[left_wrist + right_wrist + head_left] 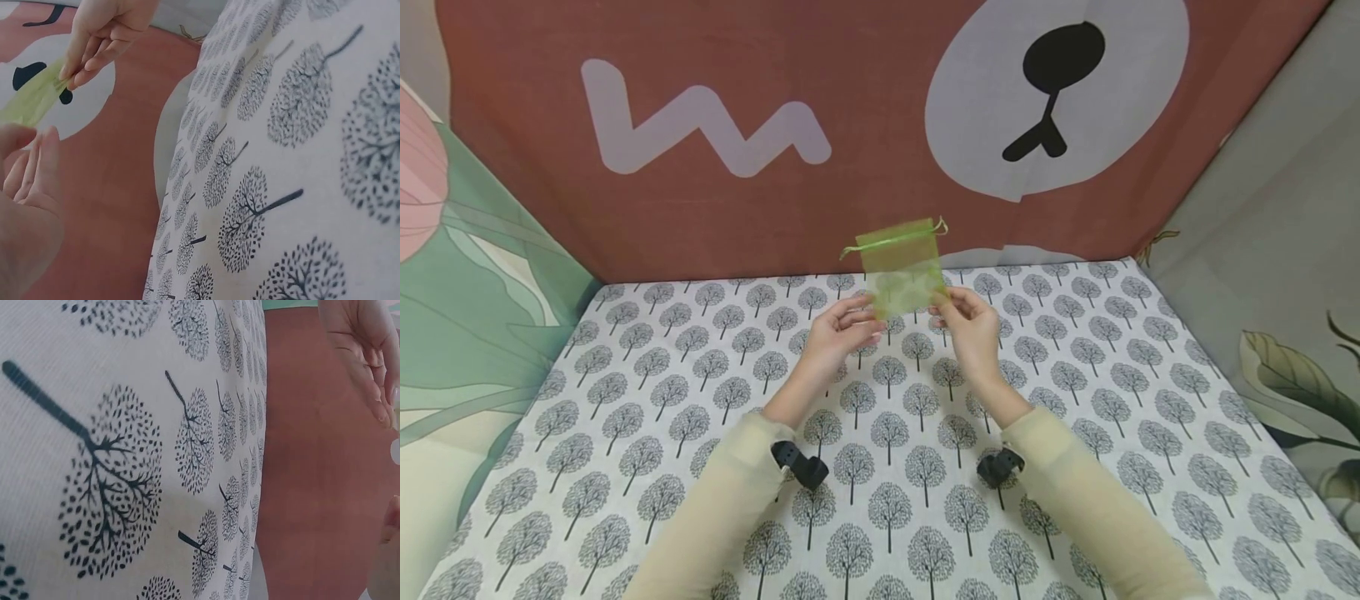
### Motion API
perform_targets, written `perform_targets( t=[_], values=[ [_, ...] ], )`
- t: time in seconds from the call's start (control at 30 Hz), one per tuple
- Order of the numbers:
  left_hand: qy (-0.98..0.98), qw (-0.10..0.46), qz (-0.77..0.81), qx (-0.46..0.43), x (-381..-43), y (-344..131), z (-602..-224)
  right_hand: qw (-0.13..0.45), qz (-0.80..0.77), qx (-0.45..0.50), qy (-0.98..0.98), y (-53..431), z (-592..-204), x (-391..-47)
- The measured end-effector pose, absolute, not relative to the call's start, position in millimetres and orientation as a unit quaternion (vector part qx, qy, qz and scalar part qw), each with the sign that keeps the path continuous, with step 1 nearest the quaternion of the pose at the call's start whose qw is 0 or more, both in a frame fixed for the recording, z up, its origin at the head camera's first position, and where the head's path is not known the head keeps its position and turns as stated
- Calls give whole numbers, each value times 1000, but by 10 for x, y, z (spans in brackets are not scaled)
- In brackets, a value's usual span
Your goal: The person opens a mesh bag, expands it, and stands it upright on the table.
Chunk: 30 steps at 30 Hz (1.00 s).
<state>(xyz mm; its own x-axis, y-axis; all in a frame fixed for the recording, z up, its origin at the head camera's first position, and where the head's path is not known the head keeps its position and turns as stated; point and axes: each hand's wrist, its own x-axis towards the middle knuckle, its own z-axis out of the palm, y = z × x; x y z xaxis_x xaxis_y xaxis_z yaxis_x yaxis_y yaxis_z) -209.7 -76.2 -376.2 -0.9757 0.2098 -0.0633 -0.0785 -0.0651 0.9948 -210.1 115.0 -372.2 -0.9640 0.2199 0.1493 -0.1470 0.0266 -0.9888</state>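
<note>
A sheer green drawstring pouch [901,271] is held up above the table, its ribbon-tied mouth at the top and a ribbon loop sticking out on each side. My left hand [844,327] pinches its lower left corner between thumb and fingers. At the lower right corner, my right hand [967,321] pinches the fabric the same way. In the left wrist view the pouch [34,100] stretches between the two hands, seen nearly edge-on. Only a sliver of it shows in the right wrist view, beside the left hand [365,359]. No contents can be made out through the mesh.
A white cloth with a tree print [887,433] covers the table. Behind it stands a reddish-brown fabric backdrop [865,125] with a cartoon snout. Patterned hangings close off the left [490,275] and right [1285,250] sides. Each wrist carries a small black camera [801,465].
</note>
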Motion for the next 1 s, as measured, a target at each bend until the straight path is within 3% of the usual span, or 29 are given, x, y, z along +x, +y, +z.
perform_targets(
  t=[0.2, 0.53, 1.0],
  values=[
    [731, 89, 674, 64, -2083, -697, -3764, 146, 693, -36, -705, 1142, -3737, -2097],
    [710, 22, 704, 22, -2064, -598, -3767, 145, 688, -36, -710, 1068, -3759, -2083],
    [685, 82, 722, 49, -2093, -727, -3786, 110, 663, -15, -741, 1136, -3782, -2106]
  ],
)
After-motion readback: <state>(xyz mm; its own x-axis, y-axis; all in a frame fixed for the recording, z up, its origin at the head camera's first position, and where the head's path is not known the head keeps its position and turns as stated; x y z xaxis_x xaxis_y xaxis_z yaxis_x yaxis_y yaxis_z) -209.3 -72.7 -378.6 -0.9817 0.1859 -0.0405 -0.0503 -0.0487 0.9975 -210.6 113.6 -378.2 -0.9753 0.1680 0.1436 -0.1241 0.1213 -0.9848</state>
